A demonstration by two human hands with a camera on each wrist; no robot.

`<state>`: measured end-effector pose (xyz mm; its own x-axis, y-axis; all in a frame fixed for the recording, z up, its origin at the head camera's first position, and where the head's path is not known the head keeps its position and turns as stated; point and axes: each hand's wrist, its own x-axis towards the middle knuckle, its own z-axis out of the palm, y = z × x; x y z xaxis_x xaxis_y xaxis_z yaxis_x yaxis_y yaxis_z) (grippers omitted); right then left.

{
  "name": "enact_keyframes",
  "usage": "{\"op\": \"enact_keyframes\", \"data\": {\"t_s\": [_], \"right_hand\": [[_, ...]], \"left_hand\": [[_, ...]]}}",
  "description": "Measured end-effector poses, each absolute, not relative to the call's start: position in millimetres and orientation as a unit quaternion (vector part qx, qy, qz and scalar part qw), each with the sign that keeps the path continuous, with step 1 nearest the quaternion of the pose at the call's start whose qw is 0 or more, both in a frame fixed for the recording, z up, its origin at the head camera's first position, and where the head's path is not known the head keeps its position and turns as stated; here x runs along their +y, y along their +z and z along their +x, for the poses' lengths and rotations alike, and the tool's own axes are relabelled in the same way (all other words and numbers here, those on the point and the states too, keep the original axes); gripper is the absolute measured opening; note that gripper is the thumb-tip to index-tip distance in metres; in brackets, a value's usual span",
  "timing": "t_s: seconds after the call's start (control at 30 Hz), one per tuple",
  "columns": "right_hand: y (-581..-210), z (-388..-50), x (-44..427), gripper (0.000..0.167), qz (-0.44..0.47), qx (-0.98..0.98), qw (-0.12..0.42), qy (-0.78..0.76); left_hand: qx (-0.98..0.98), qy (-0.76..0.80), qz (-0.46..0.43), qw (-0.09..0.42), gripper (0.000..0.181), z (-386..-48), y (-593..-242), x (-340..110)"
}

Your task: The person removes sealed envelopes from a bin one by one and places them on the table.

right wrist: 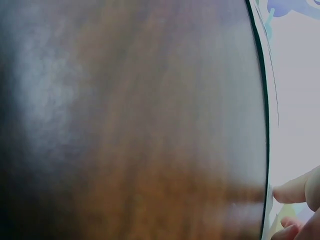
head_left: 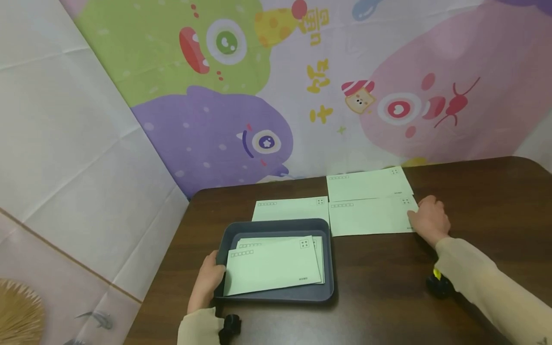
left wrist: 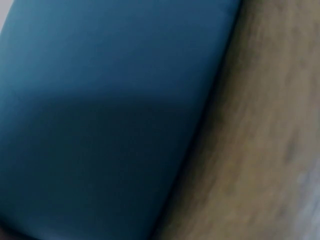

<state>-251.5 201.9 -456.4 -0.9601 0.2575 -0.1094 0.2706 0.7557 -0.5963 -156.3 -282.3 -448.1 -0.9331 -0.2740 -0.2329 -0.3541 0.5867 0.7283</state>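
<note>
My left hand (head_left: 208, 278) grips the left wall of a dark grey rectangular tray (head_left: 276, 294). Several pale green envelopes (head_left: 271, 270) lie overlapped in the tray, the top one slightly tilted. In the left wrist view the tray's dark wall (left wrist: 110, 100) fills most of the picture and hides the fingers. My right hand (head_left: 431, 219) has its thumb and fingers at the right edge of an envelope (head_left: 371, 215) lying on the table. The right wrist view shows the right thumb and a fingertip (right wrist: 295, 190) at the envelope's edge.
Another envelope (head_left: 368, 184) lies directly behind, against the wall cloth (head_left: 319, 143). A third envelope (head_left: 293, 209) sits left of them, its front part hidden by the tray. All rest on a dark brown wooden table (head_left: 371, 287). White panels (head_left: 86, 120) stand at the left.
</note>
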Motion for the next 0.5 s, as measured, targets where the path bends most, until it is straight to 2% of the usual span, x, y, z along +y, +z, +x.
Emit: {"op": "enact_keyframes", "data": {"t_s": [0.23,0.5], "right_hand": [[-451.3,-245.7,196.0,0.04,0.124,0.937,0.018,-0.327],[-433.1,-234.0,163.7,0.034,0.01,0.948,-0.023,-0.317]], "left_hand": [[0.889,0.42,-0.176,0.047,0.058,-155.4,-449.5,-282.2],[0.891,0.418,-0.172,0.047,0.058,-157.1,-448.3,-282.6]]}}
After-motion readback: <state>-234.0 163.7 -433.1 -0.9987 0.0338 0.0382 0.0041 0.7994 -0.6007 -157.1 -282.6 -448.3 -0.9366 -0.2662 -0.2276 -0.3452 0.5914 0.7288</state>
